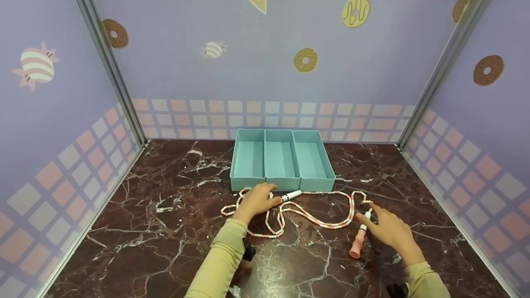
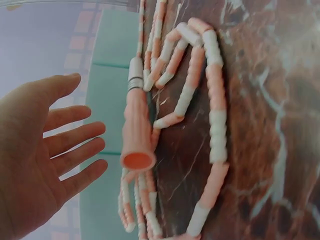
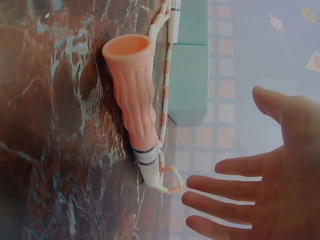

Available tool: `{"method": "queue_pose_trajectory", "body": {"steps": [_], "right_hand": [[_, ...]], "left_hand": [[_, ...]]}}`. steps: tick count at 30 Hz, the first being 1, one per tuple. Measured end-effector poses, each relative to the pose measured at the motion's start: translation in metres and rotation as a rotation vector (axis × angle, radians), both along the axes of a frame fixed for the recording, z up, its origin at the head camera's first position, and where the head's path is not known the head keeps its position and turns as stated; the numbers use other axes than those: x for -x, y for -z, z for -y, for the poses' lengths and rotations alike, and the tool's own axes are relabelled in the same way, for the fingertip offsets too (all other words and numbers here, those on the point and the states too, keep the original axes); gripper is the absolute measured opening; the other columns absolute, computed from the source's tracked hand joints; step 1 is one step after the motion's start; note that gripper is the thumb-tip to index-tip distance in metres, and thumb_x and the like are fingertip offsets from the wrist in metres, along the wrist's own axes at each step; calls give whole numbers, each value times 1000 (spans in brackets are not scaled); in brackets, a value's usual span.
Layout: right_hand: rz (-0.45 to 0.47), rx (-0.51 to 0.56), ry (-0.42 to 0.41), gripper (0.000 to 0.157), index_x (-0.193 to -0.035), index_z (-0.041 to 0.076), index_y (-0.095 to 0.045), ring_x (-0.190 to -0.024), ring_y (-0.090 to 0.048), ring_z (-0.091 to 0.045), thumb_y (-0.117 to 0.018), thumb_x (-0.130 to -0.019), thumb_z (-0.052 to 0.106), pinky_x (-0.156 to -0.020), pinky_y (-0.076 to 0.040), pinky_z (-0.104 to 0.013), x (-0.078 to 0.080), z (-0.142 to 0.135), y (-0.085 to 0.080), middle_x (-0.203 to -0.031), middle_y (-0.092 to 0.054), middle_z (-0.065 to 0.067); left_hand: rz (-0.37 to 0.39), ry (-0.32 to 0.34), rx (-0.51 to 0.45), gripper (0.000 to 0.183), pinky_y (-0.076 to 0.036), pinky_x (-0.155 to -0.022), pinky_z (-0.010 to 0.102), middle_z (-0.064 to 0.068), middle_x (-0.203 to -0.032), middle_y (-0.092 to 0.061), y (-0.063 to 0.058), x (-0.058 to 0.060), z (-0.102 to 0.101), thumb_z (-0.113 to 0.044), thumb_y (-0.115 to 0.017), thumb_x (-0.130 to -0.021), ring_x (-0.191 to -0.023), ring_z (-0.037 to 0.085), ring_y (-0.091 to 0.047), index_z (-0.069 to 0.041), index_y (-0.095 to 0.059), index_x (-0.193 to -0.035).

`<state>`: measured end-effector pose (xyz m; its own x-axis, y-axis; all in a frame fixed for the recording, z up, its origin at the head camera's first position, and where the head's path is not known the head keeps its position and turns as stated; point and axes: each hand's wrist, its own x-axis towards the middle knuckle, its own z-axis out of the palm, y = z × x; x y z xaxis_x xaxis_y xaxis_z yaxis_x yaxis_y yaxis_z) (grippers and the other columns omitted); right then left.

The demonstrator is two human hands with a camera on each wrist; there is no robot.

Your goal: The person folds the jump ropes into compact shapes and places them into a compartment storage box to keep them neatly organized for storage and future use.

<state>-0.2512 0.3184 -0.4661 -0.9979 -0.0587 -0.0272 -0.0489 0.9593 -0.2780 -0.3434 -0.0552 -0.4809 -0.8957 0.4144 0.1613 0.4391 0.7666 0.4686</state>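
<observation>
A beaded jump rope [image 1: 331,226] in pink and white lies in loose loops on the dark marble-patterned tabletop. Its left handle [image 2: 137,117], white and pink with dark bands, rests just in front of the teal box; my left hand [image 1: 257,200] hovers by it with fingers spread, holding nothing. The right handle [image 3: 134,95] lies farther right, its flared pink end toward me. My right hand [image 1: 391,227] is beside that handle, fingers extended and apart from it in the right wrist view. In the head view, the left hand covers part of the rope and the left handle's pink end.
Behind the rope, a teal box [image 1: 316,185] with three compartments stands against the back of the table. Purple walls [image 1: 174,70] with sweets and checked bands enclose the left, back and right sides. Metal strips [image 1: 112,74] run up the corners.
</observation>
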Motion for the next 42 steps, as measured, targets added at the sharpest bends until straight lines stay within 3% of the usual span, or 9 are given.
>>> {"method": "queue_pose_trajectory", "body": {"steps": [13,20,25,28,31,34,39,42], "right_hand": [[121,28,106,102,-145,-11,-36,-116,-53,-59,-32,-93,76,-84,-46,-68,8,-2,0,-138,-48,-38],[168,20,154,100,-143,-12,-39,-118,-51,-59,-32,-93,75,-85,-46,-69,14,2,1,-138,-47,-39],[150,27,202,102,-140,-9,-44,-116,-53,-59,-32,-90,79,-81,-48,-68,20,7,-1,-136,-49,-39],[127,46,236,94,-131,-9,-53,-108,-58,-57,-37,-92,75,-74,-50,-64,23,9,0,-129,-54,-38],[121,65,271,75,-108,-6,-61,-90,-63,-47,-45,-94,65,-64,-49,-53,25,11,3,-112,-62,-34],[118,77,304,58,-87,2,-60,-81,-63,-39,-52,-94,59,-60,-47,-48,25,11,7,-102,-64,-30],[118,83,333,49,-84,2,-59,-87,-64,-46,-56,-93,51,-66,-49,-56,25,10,13,-105,-64,-33],[139,90,337,46,-86,2,-59,-83,-62,-41,-57,-93,47,-66,-48,-53,25,11,17,-100,-64,-29]], "left_hand": [[26,-98,-14,35,-51,-97,51,20,-123,-65,15,5,-27,-20,-61,-96,-117,39,-60,-2,-63,-126],[20,-119,37,33,-51,-97,50,20,-120,-66,16,7,-32,-18,-60,-95,-114,37,-62,-2,-64,-124],[-12,-147,88,30,-53,-95,48,18,-117,-68,17,11,-35,-21,-60,-97,-111,35,-65,-4,-66,-120],[-54,-161,123,26,-55,-90,47,17,-111,-70,17,14,-37,-21,-60,-96,-105,34,-67,-4,-68,-114],[-85,-174,145,22,-56,-85,48,17,-106,-71,18,15,-40,-21,-62,-96,-100,34,-68,-4,-69,-107],[-111,-186,162,21,-57,-82,48,16,-102,-72,19,16,-43,-22,-63,-96,-97,34,-69,-4,-69,-103],[-110,-196,166,21,-56,-82,50,16,-100,-72,23,18,-49,-23,-62,-96,-96,34,-68,-4,-69,-101],[-96,-201,169,19,-56,-80,50,15,-99,-72,25,19,-51,-22,-63,-95,-95,34,-69,-4,-70,-98]]}}
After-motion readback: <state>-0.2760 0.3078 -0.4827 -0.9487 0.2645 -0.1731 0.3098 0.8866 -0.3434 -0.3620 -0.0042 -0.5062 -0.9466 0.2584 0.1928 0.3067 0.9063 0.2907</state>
